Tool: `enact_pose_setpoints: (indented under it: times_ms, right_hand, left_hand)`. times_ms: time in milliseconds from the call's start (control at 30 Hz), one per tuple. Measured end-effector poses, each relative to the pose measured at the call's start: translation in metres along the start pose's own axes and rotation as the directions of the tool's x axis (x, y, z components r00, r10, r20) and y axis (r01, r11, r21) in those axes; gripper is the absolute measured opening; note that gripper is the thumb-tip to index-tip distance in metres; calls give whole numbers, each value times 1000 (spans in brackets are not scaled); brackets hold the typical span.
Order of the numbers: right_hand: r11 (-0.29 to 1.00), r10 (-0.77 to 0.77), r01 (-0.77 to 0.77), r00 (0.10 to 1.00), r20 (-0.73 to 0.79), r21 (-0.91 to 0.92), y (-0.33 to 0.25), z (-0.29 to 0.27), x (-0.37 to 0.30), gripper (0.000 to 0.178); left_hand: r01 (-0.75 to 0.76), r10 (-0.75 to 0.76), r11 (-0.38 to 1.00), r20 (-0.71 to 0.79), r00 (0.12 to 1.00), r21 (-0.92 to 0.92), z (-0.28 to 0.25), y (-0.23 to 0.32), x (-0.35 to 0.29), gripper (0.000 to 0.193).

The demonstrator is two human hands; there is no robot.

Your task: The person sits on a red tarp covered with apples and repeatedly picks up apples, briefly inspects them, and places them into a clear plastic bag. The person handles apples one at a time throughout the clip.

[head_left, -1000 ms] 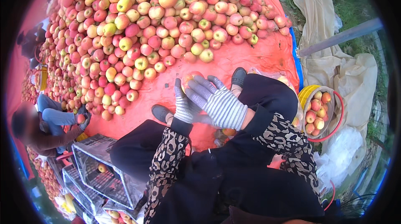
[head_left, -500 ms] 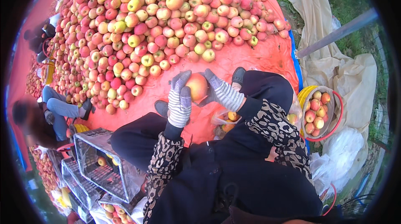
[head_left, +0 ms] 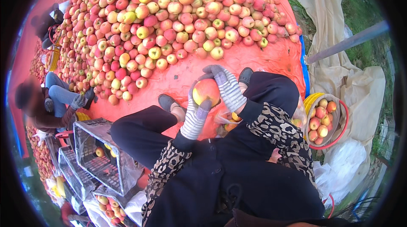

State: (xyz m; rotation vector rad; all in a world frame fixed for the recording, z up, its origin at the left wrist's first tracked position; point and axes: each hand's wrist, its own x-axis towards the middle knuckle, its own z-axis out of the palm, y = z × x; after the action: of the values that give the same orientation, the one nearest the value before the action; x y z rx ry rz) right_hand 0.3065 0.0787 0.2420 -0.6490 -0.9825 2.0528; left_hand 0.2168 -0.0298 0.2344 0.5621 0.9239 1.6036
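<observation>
Between my two gloved hands is a red-and-yellow apple [head_left: 206,90], held above the red sheet in front of my lap. My left hand [head_left: 194,114], in a grey-and-white striped glove, cups it from the left and below, thumb across its lower side. My right hand [head_left: 227,84], gloved alike, rests against its upper right side with fingers bent over the top. Beyond them a big heap of apples [head_left: 169,19] covers much of the red sheet [head_left: 178,76]. Under my right wrist, a clear plastic bag with apples [head_left: 231,119] is partly hidden.
At my right stands a yellow bucket [head_left: 310,102] holding apples, with a red handle. Plastic crates [head_left: 99,157], some with apples, are at my left. Another person [head_left: 51,106] sits beyond them. A metal pole [head_left: 347,42] slants over a beige cloth [head_left: 339,78].
My left hand has shifted right and turned under the apple, showing more of it. My right hand has moved up over its top. The view has shifted slightly.
</observation>
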Motion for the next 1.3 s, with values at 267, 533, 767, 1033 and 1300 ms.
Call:
enact_pose_setpoints:
  times_ms: [267,533,767,1033,1300]
  right_hand:
    - [824,-65,138,987,149,-550,3,13,-8,36]
    - [947,321,-305,904,281,-99,-17,16,-20,47]
    - [978,201,-172,927,316,-118,-16,21,-17,41]
    - [560,-207,485,867,454,-672,13,-9,-10,31]
    - [994,105,-106,961,257,-9,8,-7,-16,32]
  left_hand:
    - [-202,345,682,-66,936,703,3,21,-1,81]
    - [-408,488,369,199,850,835,-27,21,-4,128]
    - [-491,504,128,370,781,862,-25,33,-6,122]
    - [-522,454,121,420,786,844,-33,19,-7,119]
    - [-478,373,157,397,839,864,-27,32,-8,80]
